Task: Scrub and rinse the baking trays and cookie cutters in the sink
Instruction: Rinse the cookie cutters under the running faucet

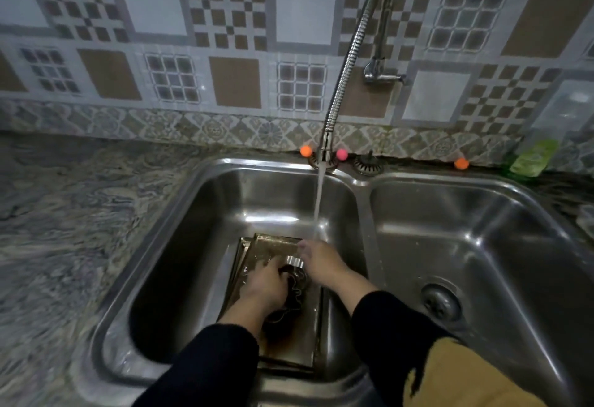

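Stacked metal baking trays lie flat on the floor of the left sink basin. On them rest dark wavy-edged cookie cutters, with more in shadow nearer me. My left hand reaches down onto the cutters, its fingers curled over them. My right hand is beside it, under the stream of water, with a shiny ridged cutter at its fingertips. Whether either hand truly grips a cutter is hard to tell.
The flexible tap runs into the left basin. The right basin holds only its drain. A green bottle stands at the back right. Small orange and pink balls sit on the sink's back rim. Marbled counter lies left.
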`<move>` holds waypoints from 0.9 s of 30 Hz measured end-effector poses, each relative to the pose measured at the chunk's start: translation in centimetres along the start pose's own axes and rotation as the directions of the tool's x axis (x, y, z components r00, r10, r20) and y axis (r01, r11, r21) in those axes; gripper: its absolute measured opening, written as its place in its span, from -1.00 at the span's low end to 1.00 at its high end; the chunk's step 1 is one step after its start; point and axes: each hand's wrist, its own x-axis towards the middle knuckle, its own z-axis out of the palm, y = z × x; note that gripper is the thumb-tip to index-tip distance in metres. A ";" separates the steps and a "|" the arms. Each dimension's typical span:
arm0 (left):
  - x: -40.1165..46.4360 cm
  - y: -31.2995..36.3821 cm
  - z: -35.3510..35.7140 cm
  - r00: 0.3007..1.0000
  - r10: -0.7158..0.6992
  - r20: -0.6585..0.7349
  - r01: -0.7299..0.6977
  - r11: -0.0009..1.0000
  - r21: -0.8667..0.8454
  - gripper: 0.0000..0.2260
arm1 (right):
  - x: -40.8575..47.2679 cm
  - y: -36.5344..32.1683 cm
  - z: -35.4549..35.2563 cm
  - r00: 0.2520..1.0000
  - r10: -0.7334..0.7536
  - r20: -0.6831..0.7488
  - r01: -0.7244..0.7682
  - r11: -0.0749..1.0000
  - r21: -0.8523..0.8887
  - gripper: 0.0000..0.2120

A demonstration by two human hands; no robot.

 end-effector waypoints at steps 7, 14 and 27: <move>0.4 -0.5 1.0 0.998 0.039 0.043 -0.035 0.994 -0.105 -0.63 | 1.6 0.2 2.7 0.993 0.111 0.042 -0.109 0.993 -0.042 -0.79; -0.6 2.3 0.0 0.985 0.059 -0.164 -0.131 0.871 -0.474 -0.63 | -0.7 0.2 -0.6 0.984 0.177 -0.028 -0.148 0.891 0.429 -0.84; -2.9 4.3 -0.6 0.997 0.054 -0.047 -0.068 0.511 -0.857 -0.66 | -4.9 -0.9 -2.4 0.978 0.206 -0.014 -0.139 0.709 0.692 -0.81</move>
